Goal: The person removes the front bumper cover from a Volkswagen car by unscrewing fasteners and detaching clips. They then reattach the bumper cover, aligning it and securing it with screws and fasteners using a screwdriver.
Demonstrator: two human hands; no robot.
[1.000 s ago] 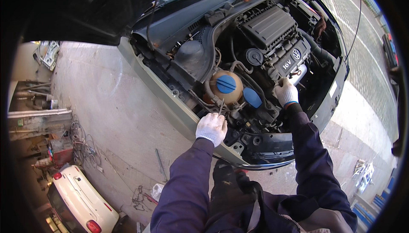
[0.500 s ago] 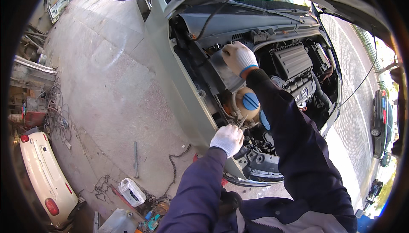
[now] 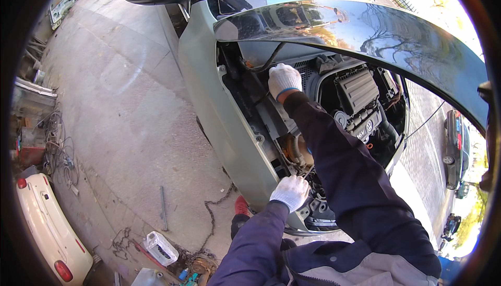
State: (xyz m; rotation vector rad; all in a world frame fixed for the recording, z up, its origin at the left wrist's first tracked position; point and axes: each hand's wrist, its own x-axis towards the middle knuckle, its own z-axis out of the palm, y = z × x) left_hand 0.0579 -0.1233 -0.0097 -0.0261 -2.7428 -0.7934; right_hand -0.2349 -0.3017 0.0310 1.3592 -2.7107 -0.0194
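Observation:
Both my hands wear white knit gloves and work inside the open engine bay of a light grey-green car. Far back in the bay, my right hand [image 3: 285, 79] is closed beside the black plastic trim below the windscreen; whatever it grips is hidden under the fingers. Near the front corner, my left hand [image 3: 290, 192] is closed around a thin metal tool [image 3: 309, 171] whose tip points into the bay. Between the hands run a ribbed hose [image 3: 297, 150] and a tan coolant tank, mostly covered by my right forearm. The black engine cover [image 3: 357, 91] lies right of my right hand.
The raised bonnet [image 3: 344, 22] hangs over the bay. Along the left runs the fender [image 3: 219, 113]. On the concrete floor lie a metal bar [image 3: 163, 208], a chain [image 3: 211, 215] and a white plastic jug [image 3: 160, 248]. A cream bumper [image 3: 49, 231] sits at lower left.
My view has shifted, so the bonnet's outer face and windscreen now show. My right forearm now covers the coolant tank's blue cap. Both hands stay closed in about the same places.

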